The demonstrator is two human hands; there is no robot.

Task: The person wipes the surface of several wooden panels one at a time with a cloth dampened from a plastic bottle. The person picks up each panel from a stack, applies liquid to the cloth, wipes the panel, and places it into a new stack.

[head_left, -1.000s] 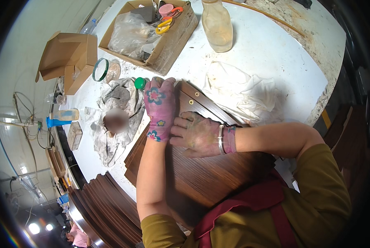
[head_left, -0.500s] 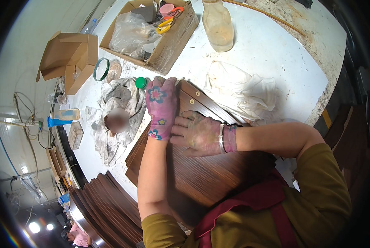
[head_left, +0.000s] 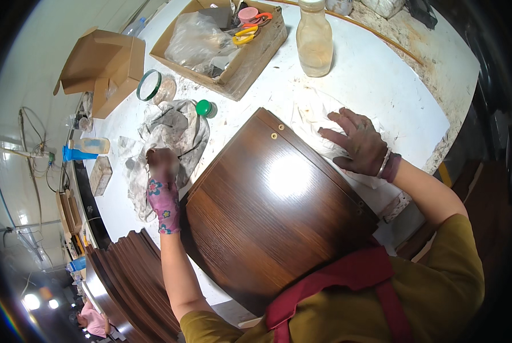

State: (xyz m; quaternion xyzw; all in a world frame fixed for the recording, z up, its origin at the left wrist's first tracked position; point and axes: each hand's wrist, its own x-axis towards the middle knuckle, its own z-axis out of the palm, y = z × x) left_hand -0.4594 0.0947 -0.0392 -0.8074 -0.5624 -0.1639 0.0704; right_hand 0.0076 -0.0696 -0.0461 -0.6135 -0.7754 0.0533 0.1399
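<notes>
A dark brown wood-grain panel (head_left: 256,211) lies in front of me, with small brass-coloured fittings near its far corner. To its left, my left hand (head_left: 164,200), in a pink flowered glove, reaches over a stained grey cloth (head_left: 176,123). Its fingers are at a small brown object, blurred out in the picture, so I cannot make out their grip. A thin dark stick (head_left: 188,150) juts out to the right beside them. My right hand (head_left: 362,146), its glove darkly stained, is over the crumpled white cloth (head_left: 307,117) right of the panel, fingers spread.
Beyond the panel stand a cardboard box (head_left: 239,80) of bags and scissors and a cloudy bottle (head_left: 314,46). A green cap (head_left: 203,107), a green-rimmed jar (head_left: 149,86) and an open carton (head_left: 119,63) lie to the left. Brown panels (head_left: 136,280) are stacked at lower left.
Both hands have left the panel. My left hand has moved left and nearer to the blurred brown object on the grey cloth; my right hand has swung right to the white cloth.
</notes>
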